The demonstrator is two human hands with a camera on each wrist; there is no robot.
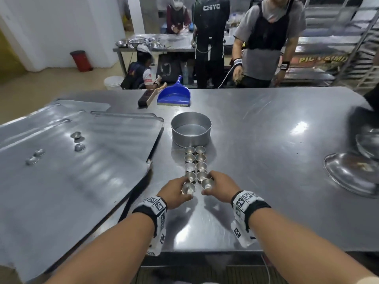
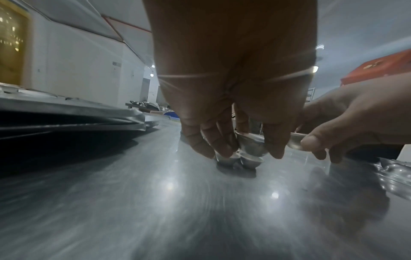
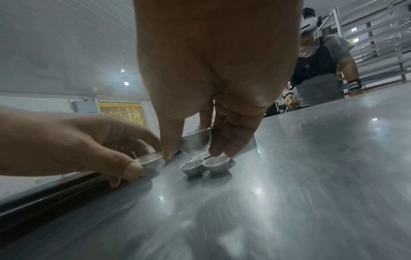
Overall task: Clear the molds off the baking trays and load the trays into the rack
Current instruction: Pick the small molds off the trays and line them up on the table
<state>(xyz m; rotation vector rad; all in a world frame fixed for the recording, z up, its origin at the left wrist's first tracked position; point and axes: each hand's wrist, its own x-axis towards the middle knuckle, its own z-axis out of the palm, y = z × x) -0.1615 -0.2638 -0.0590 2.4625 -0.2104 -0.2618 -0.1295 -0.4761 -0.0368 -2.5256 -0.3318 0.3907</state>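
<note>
A small metal mold cup (image 1: 188, 188) is pinched in the left hand (image 1: 174, 192), another mold (image 1: 206, 183) in the right hand (image 1: 222, 186), at the near end of a double row of molds (image 1: 195, 162). Baking trays (image 1: 82, 160) overlap the steel table's (image 1: 266, 140) left edge; bare tabletop is seen rightward.

On the counter (image 1: 256, 140), baking trays (image 1: 71, 160) lie stacked at the left. A round pan (image 1: 191, 130) sits mid-counter, with two rows of molds (image 1: 195, 162) before it and a dustpan (image 1: 174, 95) behind it.
</note>
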